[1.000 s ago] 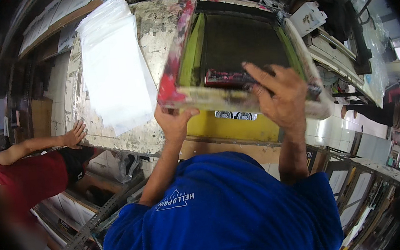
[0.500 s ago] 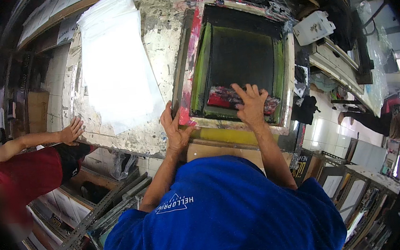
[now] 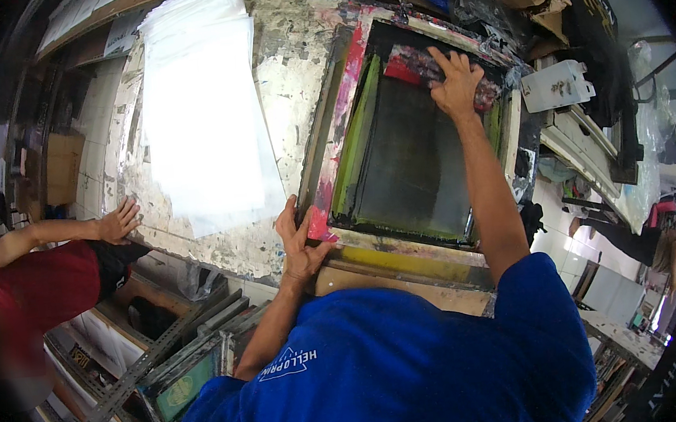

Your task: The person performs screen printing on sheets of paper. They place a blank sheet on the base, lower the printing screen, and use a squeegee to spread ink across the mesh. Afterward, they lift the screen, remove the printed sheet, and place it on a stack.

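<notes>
A screen printing frame [image 3: 344, 122], its wood smeared with pink and white, lies on the worn table in front of me. Dark ink and green bands cover its mesh [image 3: 414, 156]. At the far end of the mesh, my right hand [image 3: 458, 84] is closed over an ink-stained squeegee [image 3: 400, 69] with a red patch at its left. My right arm stretches over the right side of the frame. My left hand [image 3: 302, 246] holds the frame's near left corner, fingers along the outer side and thumb at the near edge.
A stack of white sheets [image 3: 205, 118] lies left of the frame on the paint-spotted table [image 3: 293, 70]. A co-worker's hand [image 3: 119, 222] rests on the table's left edge. A white plastic container [image 3: 556, 86] stands beyond the frame's right side. Metal racks [image 3: 138, 365] stand at lower left.
My right hand has pushed the squeegee from the near end of the mesh to its far end. My left hand stays at the frame's corner.
</notes>
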Available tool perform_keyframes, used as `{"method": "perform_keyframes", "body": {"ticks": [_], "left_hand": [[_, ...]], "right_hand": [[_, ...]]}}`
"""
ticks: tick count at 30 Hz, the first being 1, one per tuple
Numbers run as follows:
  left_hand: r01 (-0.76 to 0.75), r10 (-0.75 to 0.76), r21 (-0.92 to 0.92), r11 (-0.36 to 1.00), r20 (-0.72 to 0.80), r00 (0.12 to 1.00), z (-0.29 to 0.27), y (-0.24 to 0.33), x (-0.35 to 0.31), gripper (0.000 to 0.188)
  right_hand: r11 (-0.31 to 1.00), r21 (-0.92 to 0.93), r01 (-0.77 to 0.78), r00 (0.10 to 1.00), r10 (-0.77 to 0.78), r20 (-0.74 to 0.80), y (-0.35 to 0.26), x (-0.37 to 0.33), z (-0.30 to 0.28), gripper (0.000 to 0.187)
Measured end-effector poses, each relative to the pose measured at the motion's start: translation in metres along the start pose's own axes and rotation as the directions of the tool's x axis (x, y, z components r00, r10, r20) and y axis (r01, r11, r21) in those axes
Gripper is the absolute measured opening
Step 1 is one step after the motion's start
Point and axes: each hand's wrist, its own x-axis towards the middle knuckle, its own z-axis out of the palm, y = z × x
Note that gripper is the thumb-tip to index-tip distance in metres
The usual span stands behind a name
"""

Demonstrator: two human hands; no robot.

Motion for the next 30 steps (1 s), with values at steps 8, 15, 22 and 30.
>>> {"method": "perform_keyframes", "body": {"ticks": [8,15,22,30], "left_hand": [[-0.011,0.010,-0.055,0.998,-0.023,1.000,0.001,-0.001,0.001,0.088],[-0.047,0.046,-0.040,0.998,-0.028,0.999,-0.003,0.006,0.003,0.090],[0.044,-0.049,-0.157,0.987,-0.025,0.998,0.003,0.006,-0.002,0.090],[-0.188,0.132,-0.224,0.956,-0.244,0.961,-0.011,0.033,0.021,0.086]], "right_hand": [[0.982,0.187,0.014,0.998,-0.024,0.050,0.057,0.077,0.014,0.056],[0.940,0.333,-0.074,0.997,0.065,0.038,0.051,0.083,-0.005,0.056],[0.627,0.697,-0.347,0.929,0.330,0.166,0.043,0.035,-0.067,0.067],[0.702,0.648,-0.294,0.953,0.164,0.255,-0.085,-0.101,-0.187,0.066]]}}
